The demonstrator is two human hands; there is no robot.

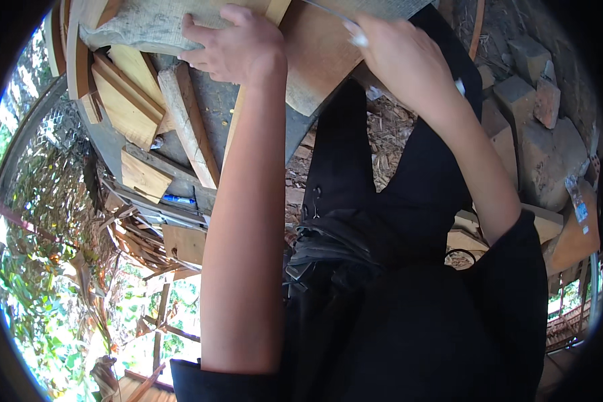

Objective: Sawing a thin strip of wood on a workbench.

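Observation:
At the top of the head view, my left hand (238, 43) lies over a narrow wooden strip (275, 11) and a pale rough-sawn board (147, 30). Its fingers are spread and press down without wrapping round anything. To the right, my right hand (398, 60) is closed on a thin grey rod-like tool (323, 8), whose far end is cut off by the picture's top edge. Something white shows at those fingertips; I cannot tell whether it belongs to the tool. Under both hands, a wide brown board (318, 57) reaches over the edge of the dark worktable (214, 87).
Left on the table are wood offcuts (130, 100), a long wooden bar (189, 127) and a blue pen-like object (179, 199). Wooden blocks (516, 100) are piled at the right. Wood chips (388, 134) cover the ground between my legs.

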